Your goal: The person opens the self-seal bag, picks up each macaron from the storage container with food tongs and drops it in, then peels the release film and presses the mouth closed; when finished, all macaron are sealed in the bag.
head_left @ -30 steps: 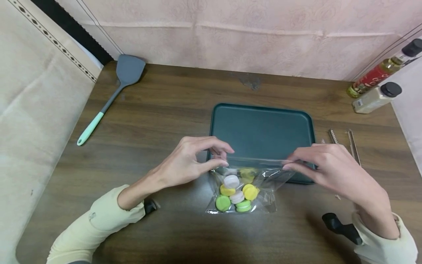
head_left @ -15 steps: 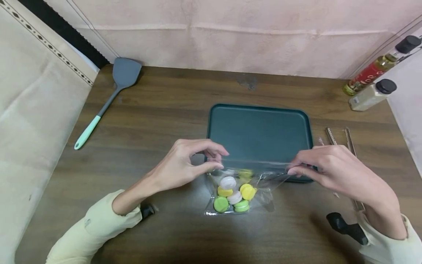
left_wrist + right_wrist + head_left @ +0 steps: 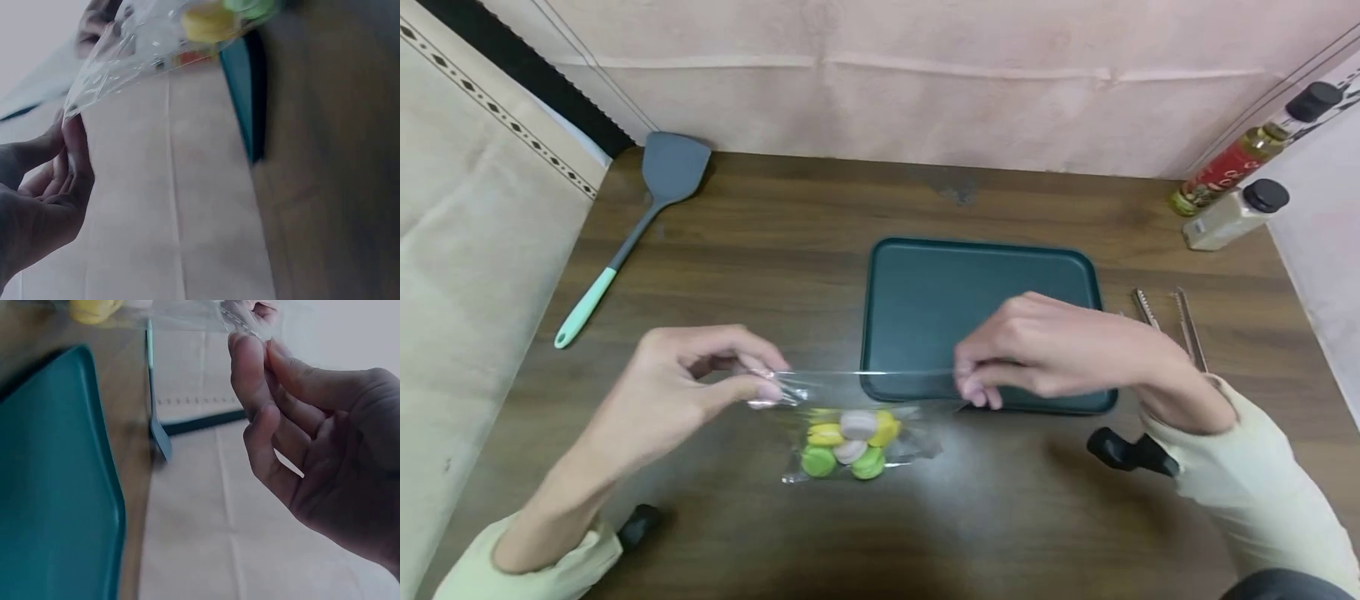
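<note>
A clear plastic bag hangs between the two hands in the head view, its top edge pulled straight. Inside it lie several macarons in green, yellow and pale lilac-white. My left hand pinches the bag's top left corner between thumb and fingers. At the top right corner, my right hand pinches the edge the same way, over the front part of the dark teal tray. In the right wrist view, thumb and forefinger meet on the clear film.
A spatula with a mint handle lies at the left. An oil bottle and a black-capped jar stand at the back right. Metal tongs lie right of the tray, partly behind the right arm. Cloth hangs behind the table.
Both hands have moved left with the bag, away from the tray's middle. The left hand now pinches the corner more closely, and the bag's top edge is stretched straighter.
</note>
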`<state>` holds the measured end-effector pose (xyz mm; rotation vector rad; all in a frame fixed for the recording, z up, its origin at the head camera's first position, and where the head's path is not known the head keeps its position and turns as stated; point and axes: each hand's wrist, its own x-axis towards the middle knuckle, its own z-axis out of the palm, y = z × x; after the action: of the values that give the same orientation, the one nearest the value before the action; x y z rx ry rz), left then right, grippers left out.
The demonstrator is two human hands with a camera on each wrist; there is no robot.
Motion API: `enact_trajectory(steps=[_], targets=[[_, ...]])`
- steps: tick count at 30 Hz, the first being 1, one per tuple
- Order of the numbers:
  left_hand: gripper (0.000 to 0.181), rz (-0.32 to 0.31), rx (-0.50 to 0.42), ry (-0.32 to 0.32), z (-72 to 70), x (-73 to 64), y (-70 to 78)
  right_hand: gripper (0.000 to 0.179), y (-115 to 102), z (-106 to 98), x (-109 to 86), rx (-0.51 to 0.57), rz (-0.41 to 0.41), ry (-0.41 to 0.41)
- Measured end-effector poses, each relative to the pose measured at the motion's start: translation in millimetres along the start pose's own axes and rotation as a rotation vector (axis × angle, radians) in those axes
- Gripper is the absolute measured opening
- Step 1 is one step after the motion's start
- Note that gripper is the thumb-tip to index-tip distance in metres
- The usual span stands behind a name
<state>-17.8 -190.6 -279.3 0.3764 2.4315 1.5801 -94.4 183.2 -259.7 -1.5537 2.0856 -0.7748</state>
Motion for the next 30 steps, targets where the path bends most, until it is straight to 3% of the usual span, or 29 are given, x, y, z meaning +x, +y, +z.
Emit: enact_trajectory(steps=[3,6,10,13,17,21,26,30], targets=[[0.012,-0.098,0.063,0.027,-22.1,-3.2,-6.4,0.025,8.8,-7.5,28.7,0.106,0.059,-0.091],[0.012,-0.087,0.163,0.080,-42.8,2.7,-17.1,0.021,24.1,-13.2,58.4,0.133,0.085,-0.103],[0.009,-0.045,0.329,0.134,-63.8,24.3,-30.4,0.020,49.6,-18.1,93.7,0.079,0.127,-0.065],[0.004,-0.069,0.428,0.136,-74.6,48.3,-39.9,0.020,70.6,-20.9,114.5,0.041,0.172,-0.040],[0.010,-0.110,0.505,0.110,-84.2,87.2,-58.2,0.019,100.7,-21.4,133.9,0.030,0.239,-0.006],[0.013,-0.119,0.520,0.066,-88.8,121.4,-79.8,0.020,127.8,-15.3,146.8,0.011,0.312,0.032],[0.017,-0.138,0.534,0.042,-91.9,149.0,-97.7,0.022,146.5,-9.2,160.7,-0.049,0.398,0.049],[0.019,-0.156,0.524,0.032,-93.8,164.2,-107.7,0.021,152.8,-14.5,170.1,-0.077,0.511,0.005]])
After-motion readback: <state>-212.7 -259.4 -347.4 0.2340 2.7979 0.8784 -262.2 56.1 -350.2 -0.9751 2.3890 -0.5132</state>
